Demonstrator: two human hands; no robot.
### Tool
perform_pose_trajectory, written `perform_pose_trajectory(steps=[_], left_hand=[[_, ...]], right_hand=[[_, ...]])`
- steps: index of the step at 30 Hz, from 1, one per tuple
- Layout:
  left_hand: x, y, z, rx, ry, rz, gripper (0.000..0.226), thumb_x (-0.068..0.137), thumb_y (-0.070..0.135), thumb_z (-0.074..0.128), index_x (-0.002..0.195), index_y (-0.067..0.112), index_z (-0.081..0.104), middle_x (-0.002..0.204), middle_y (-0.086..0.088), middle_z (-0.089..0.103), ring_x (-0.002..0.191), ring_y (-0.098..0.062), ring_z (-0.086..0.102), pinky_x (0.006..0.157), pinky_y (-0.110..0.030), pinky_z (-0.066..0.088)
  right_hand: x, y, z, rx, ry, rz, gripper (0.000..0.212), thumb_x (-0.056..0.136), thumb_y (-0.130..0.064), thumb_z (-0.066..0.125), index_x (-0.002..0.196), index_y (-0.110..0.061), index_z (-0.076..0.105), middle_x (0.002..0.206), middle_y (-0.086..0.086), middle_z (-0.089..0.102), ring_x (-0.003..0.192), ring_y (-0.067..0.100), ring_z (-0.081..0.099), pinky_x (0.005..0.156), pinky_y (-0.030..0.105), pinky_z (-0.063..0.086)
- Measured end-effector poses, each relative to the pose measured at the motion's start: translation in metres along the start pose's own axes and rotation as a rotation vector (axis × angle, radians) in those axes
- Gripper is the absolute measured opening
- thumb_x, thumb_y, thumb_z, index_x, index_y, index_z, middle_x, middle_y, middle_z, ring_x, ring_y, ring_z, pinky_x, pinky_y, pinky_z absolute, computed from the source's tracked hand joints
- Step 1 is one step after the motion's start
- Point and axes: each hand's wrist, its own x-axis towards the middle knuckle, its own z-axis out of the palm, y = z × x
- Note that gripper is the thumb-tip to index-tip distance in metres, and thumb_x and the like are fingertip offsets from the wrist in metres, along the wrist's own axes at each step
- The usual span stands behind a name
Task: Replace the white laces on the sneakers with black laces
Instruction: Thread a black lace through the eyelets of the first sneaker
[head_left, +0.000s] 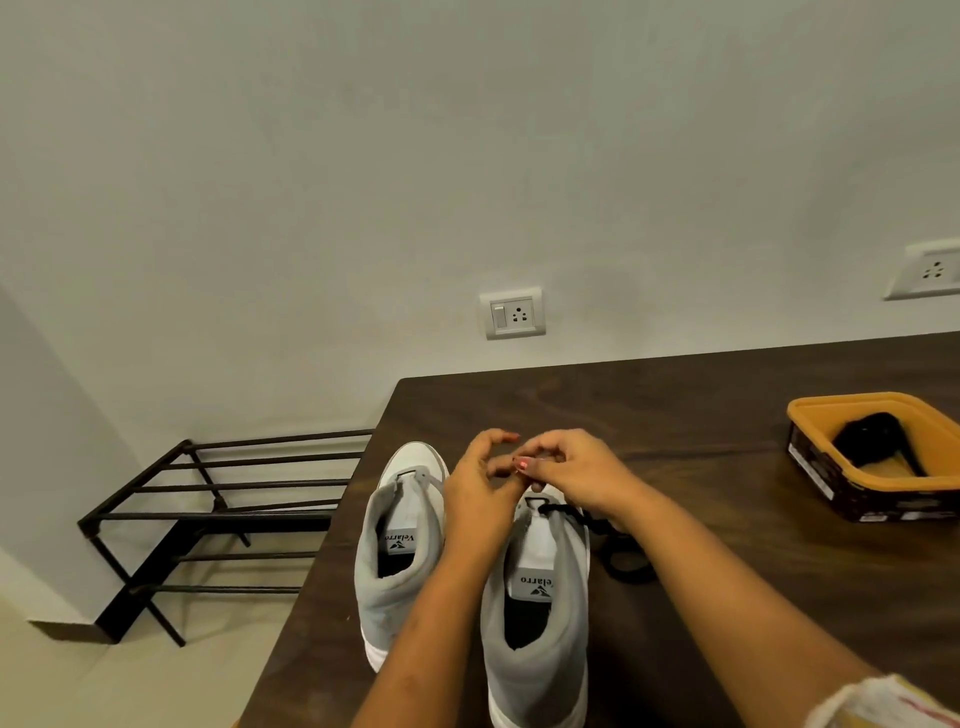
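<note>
Dark table (701, 519): left sneaker (395, 561), right sneaker (540, 649) side by side. Left hand (480, 483), right hand (576, 473) meet over right sneaker, fingers (543, 446) curled; grip on black lace (623, 564) unclear.

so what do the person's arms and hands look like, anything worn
Both forearms are bare, no watch or bracelet showing. The left hand and right hand have pink-red painted nails. Cream cloth with a red stripe, perhaps a sleeve, covers the right upper arm.

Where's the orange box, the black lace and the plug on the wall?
orange box (810, 421): head view, on its left rim.
black lace (562, 512): head view, on the strand crossing the sneaker (535, 670).
wall plug (511, 313): head view, middle of its white plate.
</note>
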Motion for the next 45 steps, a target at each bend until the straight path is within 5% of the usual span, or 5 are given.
perform_pose_trajectory(steps=[5,10,23,39,45], left_hand=[[-0.004,-0.008,0.0,0.621,-0.202,-0.042,0.066,0.073,0.02,0.073,0.127,0.022,0.035,0.106,0.006,0.053,0.1,-0.017,0.054,0.075,-0.02,0.04],[-0.002,-0.017,0.004,0.855,-0.176,-0.255,0.03,0.087,0.016,0.048,0.115,0.012,0.058,0.119,-0.014,0.061,0.111,-0.034,0.054,0.088,-0.034,0.043],[0.0,-0.022,-0.013,0.325,-0.069,-0.412,0.033,0.085,-0.004,0.046,0.067,0.018,0.063,0.068,-0.003,0.06,0.073,-0.02,0.052,0.064,-0.027,0.039],[-0.003,-0.016,-0.019,0.08,-0.08,-0.499,0.028,0.087,-0.012,0.039,0.084,0.005,0.061,0.069,-0.008,0.058,0.061,-0.014,0.052,0.047,-0.016,0.042],[-0.002,-0.022,-0.018,0.191,-0.058,-0.456,0.027,0.088,-0.006,0.042,0.093,0.008,0.066,0.082,-0.008,0.063,0.076,-0.019,0.057,0.067,-0.026,0.046]], right_hand=[[0.004,0.016,-0.003,-0.257,0.106,0.089,0.014,0.091,-0.016,0.064,0.098,-0.013,0.076,0.096,0.004,0.073,0.077,0.008,0.059,0.057,0.009,0.041],[0.006,0.021,0.007,-0.27,0.105,0.09,0.012,0.087,-0.014,0.069,0.093,-0.008,0.077,0.097,0.006,0.073,0.081,0.009,0.062,0.058,0.003,0.042],[0.012,0.027,0.035,-0.264,0.163,0.146,0.034,0.081,-0.005,0.07,0.055,-0.026,0.061,0.068,-0.01,0.063,0.066,0.003,0.056,0.05,0.006,0.038],[0.01,0.031,0.043,-0.209,0.186,0.047,0.026,0.078,-0.001,0.064,0.069,-0.025,0.064,0.065,-0.003,0.064,0.061,0.004,0.057,0.056,0.012,0.044],[0.012,0.034,0.039,-0.183,0.24,0.016,0.029,0.077,-0.004,0.064,0.065,-0.03,0.063,0.065,-0.002,0.068,0.067,0.011,0.064,0.066,0.026,0.051]])
